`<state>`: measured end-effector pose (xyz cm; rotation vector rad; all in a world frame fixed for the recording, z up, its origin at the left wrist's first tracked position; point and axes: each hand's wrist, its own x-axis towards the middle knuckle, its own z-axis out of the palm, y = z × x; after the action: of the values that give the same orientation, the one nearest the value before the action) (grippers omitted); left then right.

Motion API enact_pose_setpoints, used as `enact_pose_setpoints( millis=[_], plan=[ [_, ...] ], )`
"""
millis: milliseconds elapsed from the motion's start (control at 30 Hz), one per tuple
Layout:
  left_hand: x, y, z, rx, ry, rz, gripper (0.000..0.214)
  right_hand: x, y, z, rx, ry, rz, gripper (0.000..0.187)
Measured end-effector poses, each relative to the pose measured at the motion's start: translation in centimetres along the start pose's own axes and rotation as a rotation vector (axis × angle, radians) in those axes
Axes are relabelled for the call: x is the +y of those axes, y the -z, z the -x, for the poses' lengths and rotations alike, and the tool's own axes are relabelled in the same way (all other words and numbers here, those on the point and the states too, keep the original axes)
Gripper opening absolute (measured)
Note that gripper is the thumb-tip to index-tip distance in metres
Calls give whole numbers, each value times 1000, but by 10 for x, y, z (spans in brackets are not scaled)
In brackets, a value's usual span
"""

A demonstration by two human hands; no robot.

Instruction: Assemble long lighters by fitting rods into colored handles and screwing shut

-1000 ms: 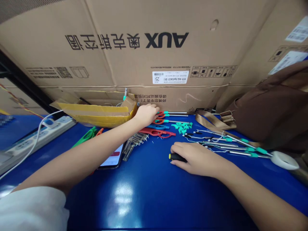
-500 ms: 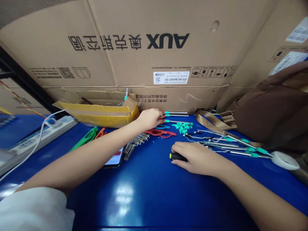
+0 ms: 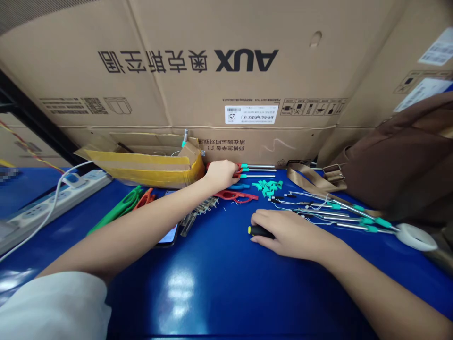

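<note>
My left hand (image 3: 222, 174) reaches to the back of the table, its fingers closed on the red end of a stick lighter (image 3: 260, 176) with a green collar and metal tube. Two similar lighters lie beside it; the grip is partly hidden by my fingers. In front of that hand are a red handle shell (image 3: 238, 195) and a blue piece (image 3: 239, 186). Green plastic bits (image 3: 268, 188) are heaped to the right. Wrapped in my right hand (image 3: 286, 232) is a black screwdriver handle (image 3: 261, 231) with a yellow end; its shaft is hidden. The hand rests low over the table.
Metal tubes (image 3: 341, 218) with green collars and white wires lie at right, near a white ring (image 3: 415, 237) and brown bag (image 3: 396, 156). Clear parts (image 3: 198, 212), a phone (image 3: 169, 236), green handles (image 3: 116, 210), a yellow-taped box (image 3: 148, 167) and a power strip (image 3: 38, 212) occupy the left.
The lighter at my left hand has turned slightly and now lies nearly parallel to the other two. My right hand keeps its place. The view has shifted a little.
</note>
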<state>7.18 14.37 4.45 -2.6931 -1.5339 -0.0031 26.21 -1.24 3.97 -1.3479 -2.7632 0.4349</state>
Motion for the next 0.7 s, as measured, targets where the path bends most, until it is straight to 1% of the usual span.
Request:
enact_pose_setpoints(
  millis=[167,233,333,400,467,700],
  plan=[
    [-6,11,8,68,-57,43,32,1,0,-1,-4,-2,1,15],
    [-11,17,14,78,-129,65,31,1,0,-1,-6,-1,-5,15],
    [-19,22,21,29,-263,91,23,2,1,0,-11,-2,-9,15],
    [-23,21,24,-3,-306,94,19,2,0,1,-8,-2,-3,15],
    [-26,19,26,-15,-314,93,19,1,1,1,3,-3,4,15],
    [-33,10,25,26,-325,158,17,3,7,3,3,-28,25,15]
  ],
)
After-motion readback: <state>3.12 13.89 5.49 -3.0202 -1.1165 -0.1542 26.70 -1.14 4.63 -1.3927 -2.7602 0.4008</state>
